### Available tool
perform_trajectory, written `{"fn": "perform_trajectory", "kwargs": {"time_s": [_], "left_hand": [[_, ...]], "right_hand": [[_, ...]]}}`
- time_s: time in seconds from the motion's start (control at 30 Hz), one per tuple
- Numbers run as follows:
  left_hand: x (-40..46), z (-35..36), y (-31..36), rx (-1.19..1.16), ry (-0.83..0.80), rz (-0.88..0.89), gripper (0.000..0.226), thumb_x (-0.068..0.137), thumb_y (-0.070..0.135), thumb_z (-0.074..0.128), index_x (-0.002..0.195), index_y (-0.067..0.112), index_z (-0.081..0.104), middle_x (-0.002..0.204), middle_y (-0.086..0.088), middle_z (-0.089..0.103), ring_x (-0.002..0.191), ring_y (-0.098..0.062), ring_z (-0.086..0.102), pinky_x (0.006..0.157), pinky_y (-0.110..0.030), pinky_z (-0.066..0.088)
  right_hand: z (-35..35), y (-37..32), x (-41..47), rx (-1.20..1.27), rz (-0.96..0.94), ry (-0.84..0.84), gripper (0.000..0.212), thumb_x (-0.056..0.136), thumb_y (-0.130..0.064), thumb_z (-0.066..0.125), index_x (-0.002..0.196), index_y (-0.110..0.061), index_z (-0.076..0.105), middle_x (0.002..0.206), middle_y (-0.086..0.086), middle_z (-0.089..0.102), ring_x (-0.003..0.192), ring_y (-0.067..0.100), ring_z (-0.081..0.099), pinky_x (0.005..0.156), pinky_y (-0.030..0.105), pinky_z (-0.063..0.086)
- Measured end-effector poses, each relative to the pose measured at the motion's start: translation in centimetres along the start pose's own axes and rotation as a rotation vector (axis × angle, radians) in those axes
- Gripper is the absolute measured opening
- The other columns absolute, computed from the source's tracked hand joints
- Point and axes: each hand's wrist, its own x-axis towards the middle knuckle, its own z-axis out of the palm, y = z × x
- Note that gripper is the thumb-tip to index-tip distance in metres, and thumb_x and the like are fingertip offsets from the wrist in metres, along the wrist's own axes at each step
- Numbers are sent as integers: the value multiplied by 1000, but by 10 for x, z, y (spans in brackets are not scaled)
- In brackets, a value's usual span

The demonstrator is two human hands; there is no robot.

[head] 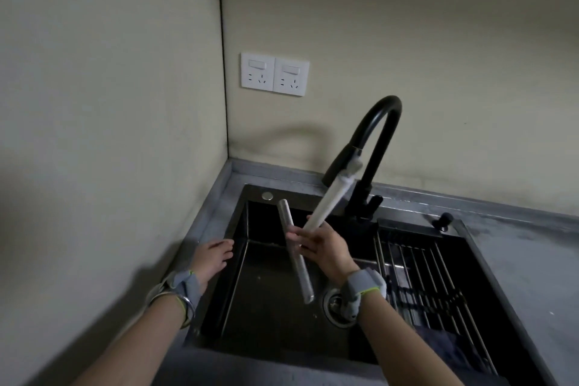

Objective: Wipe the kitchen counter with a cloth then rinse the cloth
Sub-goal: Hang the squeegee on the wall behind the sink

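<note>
My right hand [324,247] is over the black sink [216,276] and grips a long silver metal rod [300,273] that slants down toward the drain. The end of a white tube [329,200] fixed to the black faucet [380,131] also reaches into that hand. My left hand [214,257] hovers at the sink's left rim, fingers relaxed and holding nothing. A dark bluish cloth-like shape [448,348] lies in the sink's near right corner under the rack. The grey counter [526,266] runs to the right.
A metal wire rack [423,273] spans the sink's right half. The drain [336,304] sits mid-basin. A black knob [445,220] stands at the sink's back right. Two wall sockets [274,74] are above. Walls close off the left and back.
</note>
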Motion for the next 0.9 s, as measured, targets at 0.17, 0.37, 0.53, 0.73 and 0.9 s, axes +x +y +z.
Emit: {"fn": "perform_trajectory", "kwargs": {"time_s": [0.17, 0.37, 0.53, 0.73, 0.9], "left_hand": [[31, 10, 26, -62, -2, -33, 30, 98, 10, 46, 122, -6, 56, 92, -5, 60, 70, -8, 58, 53, -10, 45], [61, 24, 45, -92, -3, -20, 30, 99, 11, 44, 123, -3, 55, 101, -9, 60, 80, -11, 56, 68, -17, 38], [91, 30, 59, -86, 16, -5, 29, 98, 11, 46, 122, -2, 56, 109, -12, 60, 86, -15, 58, 69, -17, 39], [122, 37, 65, -98, 19, -26, 29, 98, 10, 46, 122, -3, 56, 108, -11, 59, 85, -15, 58, 70, -18, 39], [140, 47, 64, -76, 49, -45, 28, 99, 10, 44, 119, -3, 57, 104, -11, 60, 77, -10, 56, 68, -18, 37]], "right_hand": [[36, -10, 56, -362, -165, -26, 12, 99, -5, 38, 109, -5, 33, 105, 25, 66, 52, 15, 66, 54, 27, 46], [47, -19, 126, -715, -361, 207, 12, 96, -23, 49, 99, -22, 37, 75, 1, 70, 37, 1, 53, 38, 22, 39], [38, -28, 179, -872, -465, 406, 16, 93, -30, 52, 93, -23, 38, 72, 1, 67, 64, 21, 64, 50, 25, 37], [19, -41, 220, -722, -426, 561, 22, 94, -32, 52, 90, -18, 37, 67, 2, 66, 64, 21, 62, 47, 23, 31], [11, -54, 240, -775, -357, 654, 25, 94, -34, 51, 95, -12, 37, 80, 12, 70, 75, 27, 62, 61, 31, 37]]}}
